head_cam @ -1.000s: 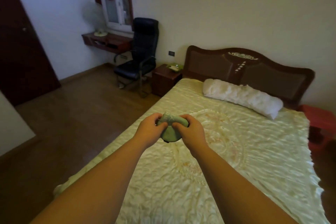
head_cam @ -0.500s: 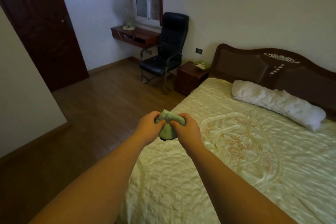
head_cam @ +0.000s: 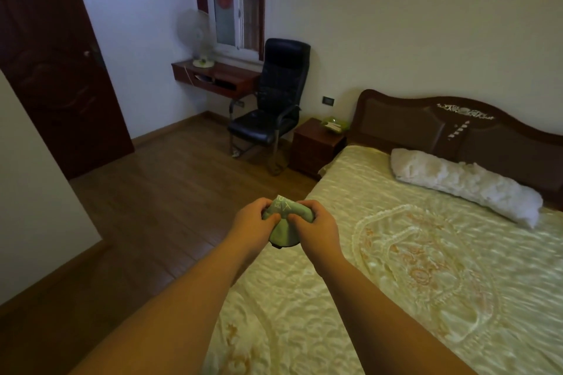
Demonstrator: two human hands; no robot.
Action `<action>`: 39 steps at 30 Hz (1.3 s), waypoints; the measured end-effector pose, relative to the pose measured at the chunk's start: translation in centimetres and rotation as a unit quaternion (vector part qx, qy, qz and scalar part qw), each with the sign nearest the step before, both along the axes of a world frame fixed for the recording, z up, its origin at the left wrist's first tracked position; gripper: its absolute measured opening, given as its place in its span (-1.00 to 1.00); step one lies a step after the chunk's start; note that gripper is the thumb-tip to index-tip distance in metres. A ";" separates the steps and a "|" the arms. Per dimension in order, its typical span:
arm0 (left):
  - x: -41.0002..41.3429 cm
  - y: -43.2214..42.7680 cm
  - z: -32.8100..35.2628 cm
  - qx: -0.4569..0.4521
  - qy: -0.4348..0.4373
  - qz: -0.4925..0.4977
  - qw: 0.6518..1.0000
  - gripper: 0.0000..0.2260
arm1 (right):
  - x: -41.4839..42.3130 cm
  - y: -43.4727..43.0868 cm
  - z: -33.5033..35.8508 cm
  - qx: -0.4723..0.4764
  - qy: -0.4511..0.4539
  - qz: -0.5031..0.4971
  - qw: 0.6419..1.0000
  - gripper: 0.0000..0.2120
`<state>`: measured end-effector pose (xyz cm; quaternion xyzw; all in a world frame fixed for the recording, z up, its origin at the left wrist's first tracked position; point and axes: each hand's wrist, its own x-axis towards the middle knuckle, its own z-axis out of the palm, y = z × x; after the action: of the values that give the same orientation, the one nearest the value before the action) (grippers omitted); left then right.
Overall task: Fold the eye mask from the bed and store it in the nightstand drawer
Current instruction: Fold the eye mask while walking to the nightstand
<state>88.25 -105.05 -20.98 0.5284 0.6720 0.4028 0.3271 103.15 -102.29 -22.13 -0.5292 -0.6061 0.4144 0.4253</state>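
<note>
- Both hands are up in front, above the bed's near left edge. The left hand [head_cam: 254, 219] and right hand [head_cam: 316, 227] are side by side with the mask [head_cam: 283, 222] bunched between them.
- Left fingers [head_cam: 269, 218] are curled in and pinching the mask's left side, thumb on top. Right fingers [head_cam: 300, 218] do the same on the right side. So both are clamped on the cloth, not spread.
- The mask is green and folded or scrunched up. The top part between the thumbs runs left to right, tilted a bit, with some pale lettering on it that's too small to read. A rounded flap hangs down below the hands, so the lower half points at the bed [head_cam: 411, 268]. It isn't touching the bedspread, it's held in the air.
- A dark bit shows at the very bottom of the flap. Can't tell if that's a strap or the lining.
- The bed has a shiny cream quilted cover, with a fluffy white pillow [head_cam: 466, 186] lying across it near the dark headboard [head_cam: 457, 128].
- The nightstand [head_cam: 316, 146] is well away from the hands, touching the bed's far left corner by the headboard. Its drawers look closed, and there's something green sitting on top.
- Just left of it is a black chair [head_cam: 274, 100], then a wall bench [head_cam: 216, 76] with a fan [head_cam: 195, 36] under the window. A dark door [head_cam: 54, 64] is at far left.
</note>
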 end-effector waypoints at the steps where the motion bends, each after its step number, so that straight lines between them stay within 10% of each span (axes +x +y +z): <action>1: -1.0 0.8 -0.2 0.000 0.005 -0.007 1.000 -0.91 | -0.9 0.6 -0.2 0.002 0.003 -0.003 1.000 -0.83; 39: -37.2 51.9 -4.1 -0.003 0.116 -0.266 0.957 -0.88 | -37.9 43.4 -4.1 -0.035 0.025 -0.254 0.966 -0.85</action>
<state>51.04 -53.19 -25.07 0.7300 0.5419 0.2351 0.3439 65.22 -58.85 -26.22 -0.6704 -0.4257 0.3266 0.5125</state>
